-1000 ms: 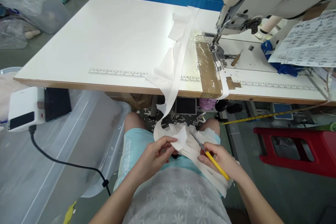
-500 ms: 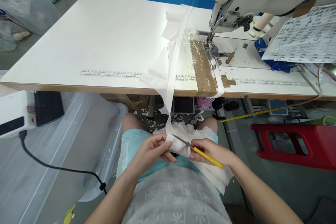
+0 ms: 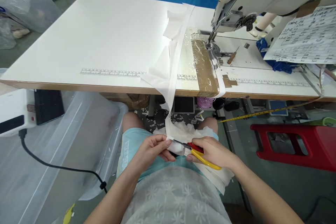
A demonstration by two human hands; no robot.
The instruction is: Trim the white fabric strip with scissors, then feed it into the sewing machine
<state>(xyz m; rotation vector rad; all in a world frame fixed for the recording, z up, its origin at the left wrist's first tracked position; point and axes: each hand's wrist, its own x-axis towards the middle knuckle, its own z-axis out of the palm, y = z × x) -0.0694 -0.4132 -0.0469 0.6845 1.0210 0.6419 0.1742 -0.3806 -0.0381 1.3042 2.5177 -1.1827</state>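
Observation:
Over the lap, my left hand (image 3: 157, 147) pinches the end of white fabric between thumb and fingers. My right hand (image 3: 210, 151) grips a pair of scissors (image 3: 206, 161) with yellow and red handles. Their blades point left and lie against the fabric beside my left fingertips. From there a long white fabric strip (image 3: 173, 80) runs up over the table edge and across the tabletop. More crumpled white fabric (image 3: 183, 131) rests on the thighs, partly hidden by both hands.
A sewing machine (image 3: 236, 7) stands at the right of the white table (image 3: 110, 35). A small wooden-handled tool (image 3: 232, 57) lies near its needle. Left below is a clear plastic bin (image 3: 86, 129); a red stool (image 3: 296, 145) is at the right. A yellow tape measure (image 3: 252, 114) hangs under the edge.
The scissors have turned in my right hand, so the red handle now shows beside the yellow one. The fabric at my left fingertips sits differently, with less of its flat face showing.

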